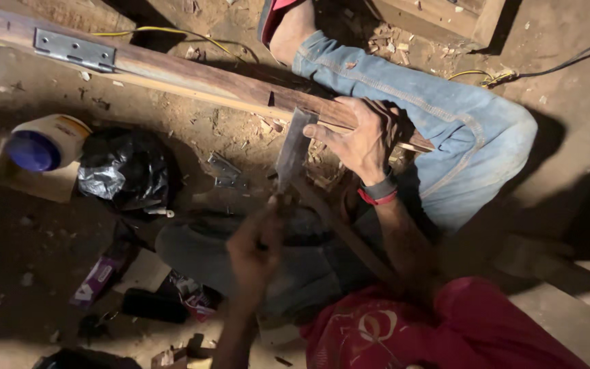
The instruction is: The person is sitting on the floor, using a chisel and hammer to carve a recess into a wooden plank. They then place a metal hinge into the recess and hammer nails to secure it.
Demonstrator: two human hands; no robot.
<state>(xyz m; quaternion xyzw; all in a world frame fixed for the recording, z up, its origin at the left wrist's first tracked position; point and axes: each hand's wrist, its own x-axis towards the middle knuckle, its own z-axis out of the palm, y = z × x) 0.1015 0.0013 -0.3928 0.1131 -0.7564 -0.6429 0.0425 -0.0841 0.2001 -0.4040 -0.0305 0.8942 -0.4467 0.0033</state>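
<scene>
A long wooden plank [192, 75] is seen lying on the dirt floor [568, 137], running from the upper left toward the centre. A metal hinge [74, 49] is fixed to it near its left end. A notch is cut into the plank's near edge at about the middle, and a broad chisel [293, 152] is set there, its blade tip touching the wood beside the notch and its handle slanting down toward the person.

The right hand [360, 137] is laid over the plank just right of the notch; its fingers are spread and curled over the wood, with the thumb resting against the chisel blade. A dark band with a red edge is worn on that wrist. The left hand [254, 249] is closed around the lower end of the chisel, though the picture is blurred there and the grip cannot be told exactly.

A leg in blue jeans [445, 116] is stretched across the plank behind the right hand. A second loose hinge [225, 171] lies on the floor below the plank. To the left, a crumpled black plastic bag [125, 169] sits just beside a white tub with a blue lid [42, 143]. Wood chips are scattered around the notch, and a yellow cable [172, 33] runs along the floor above the plank.
</scene>
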